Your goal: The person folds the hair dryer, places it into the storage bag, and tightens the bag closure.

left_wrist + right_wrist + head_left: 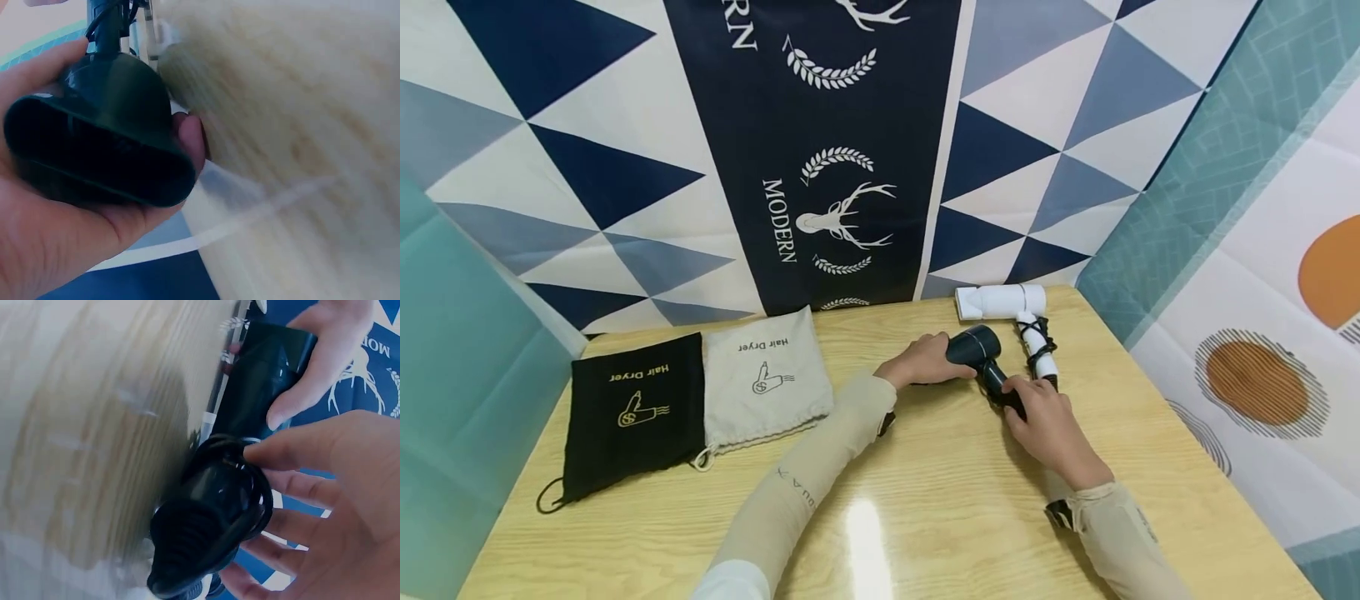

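A dark green hair dryer lies at the right of the table, its barrel toward the left and its handle slanting nearer me. My left hand grips the nozzle end; in the left wrist view, thumb and fingers curve around the flat, wide nozzle. At the handle, my right hand has its thumb and fingers on either side. A black cord is wound around that handle in the right wrist view. Behind the dark dryer lies a white hair dryer with a black cord tied about its handle.
On the left of the wooden table lie a black drawstring bag and, beside it, a light grey drawstring bag, both printed "Hair Dryer". Patterned cloth walls rise behind the table and at its sides.
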The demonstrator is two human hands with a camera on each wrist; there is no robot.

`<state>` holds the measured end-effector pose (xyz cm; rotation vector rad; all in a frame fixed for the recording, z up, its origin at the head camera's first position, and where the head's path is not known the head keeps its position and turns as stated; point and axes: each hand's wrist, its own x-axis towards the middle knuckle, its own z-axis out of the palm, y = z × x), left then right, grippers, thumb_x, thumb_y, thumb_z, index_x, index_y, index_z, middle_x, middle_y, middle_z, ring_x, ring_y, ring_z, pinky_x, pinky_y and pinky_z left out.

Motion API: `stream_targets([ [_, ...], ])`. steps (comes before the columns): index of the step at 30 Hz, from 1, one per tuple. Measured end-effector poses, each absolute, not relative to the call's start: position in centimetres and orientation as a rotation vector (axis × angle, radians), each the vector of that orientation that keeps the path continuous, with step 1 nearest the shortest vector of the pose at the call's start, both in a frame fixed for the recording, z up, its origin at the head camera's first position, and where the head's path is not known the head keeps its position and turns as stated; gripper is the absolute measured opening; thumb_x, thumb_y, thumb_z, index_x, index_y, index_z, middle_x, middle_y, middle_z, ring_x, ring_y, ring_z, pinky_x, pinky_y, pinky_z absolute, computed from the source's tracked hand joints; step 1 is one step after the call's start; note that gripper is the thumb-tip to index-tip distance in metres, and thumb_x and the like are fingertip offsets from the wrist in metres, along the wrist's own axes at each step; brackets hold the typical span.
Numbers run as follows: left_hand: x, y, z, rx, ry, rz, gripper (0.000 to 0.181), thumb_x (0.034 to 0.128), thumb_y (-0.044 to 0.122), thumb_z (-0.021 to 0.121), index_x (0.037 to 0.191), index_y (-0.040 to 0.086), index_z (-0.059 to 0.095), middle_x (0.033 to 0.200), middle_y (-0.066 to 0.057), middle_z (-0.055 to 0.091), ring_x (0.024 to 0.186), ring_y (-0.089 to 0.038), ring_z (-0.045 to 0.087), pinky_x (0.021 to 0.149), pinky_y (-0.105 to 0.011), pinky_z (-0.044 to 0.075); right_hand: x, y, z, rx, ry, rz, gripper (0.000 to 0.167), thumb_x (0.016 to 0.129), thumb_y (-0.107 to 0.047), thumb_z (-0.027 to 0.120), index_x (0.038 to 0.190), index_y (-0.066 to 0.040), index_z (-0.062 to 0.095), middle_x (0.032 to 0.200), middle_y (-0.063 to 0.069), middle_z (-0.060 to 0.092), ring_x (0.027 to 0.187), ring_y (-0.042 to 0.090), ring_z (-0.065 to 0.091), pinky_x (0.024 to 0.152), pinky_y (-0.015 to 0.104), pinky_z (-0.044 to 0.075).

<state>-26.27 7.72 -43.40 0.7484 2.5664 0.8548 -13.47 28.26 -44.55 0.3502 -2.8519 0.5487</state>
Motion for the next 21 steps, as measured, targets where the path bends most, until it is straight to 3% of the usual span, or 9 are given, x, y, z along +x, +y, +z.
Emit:
stream_targets([
  [3, -26.2, 7.0, -43.6, 0.774, 2.588, 0.937, 0.063, 0.0873, 0.053, 0.07, 0.124, 0.004, 0.054, 0.098, -0.004, 0.058, 0.081, -0.015, 0.059, 0.07, -0.028, 0.047, -14.0, 28.4, -44.5, 0.384, -2.834, 0.636, 0.031, 0.093, -0.011, 0.068, 0.121, -0.001, 0.06, 0.111, 0.023, 0.064, 0.104, 0.04, 0.054, 0.08, 0.057, 0.043],
  [7, -25.7, 6.4, -44.1, 0.857, 2.552, 1.058, 0.06, 0.0888, 0.049, 0.071, 0.124, 0.005, 0.051, 0.097, -0.002, 0.057, 0.08, -0.012, 0.058, 0.068, -0.024, 0.047, -14.2, 29.0, -44.8, 0.348, -2.795, 0.746, 0.038, 0.095, -0.02, 0.069, 0.122, 0.004, 0.057, 0.109, 0.025, 0.057, 0.098, 0.038, 0.052, 0.079, 0.052, 0.044],
  [12, -24.9, 5.6, -44.7, 0.873, 2.594, 1.147, 0.056, 0.0902, 0.045, 0.071, 0.125, 0.007, 0.05, 0.1, -0.001, 0.056, 0.08, -0.012, 0.057, 0.067, -0.023, 0.047, -14.6, 29.6, -45.2, 0.325, -2.876, 0.921, 0.057, 0.1, -0.041, 0.059, 0.134, 0.004, 0.049, 0.114, 0.024, 0.057, 0.099, 0.036, 0.059, 0.079, 0.052, 0.05],
  [21, -24.0, 4.9, -44.0, 0.933, 2.645, 1.287, 0.065, 0.0898, 0.042, 0.073, 0.139, 0.008, 0.046, 0.111, 0.0, 0.057, 0.09, -0.009, 0.057, 0.073, -0.02, 0.048, -15.0, 30.5, -45.5, 0.299, -2.947, 1.065, 0.051, 0.103, -0.045, 0.051, 0.137, -0.006, 0.053, 0.123, 0.019, 0.063, 0.104, 0.031, 0.064, 0.083, 0.049, 0.051],
])
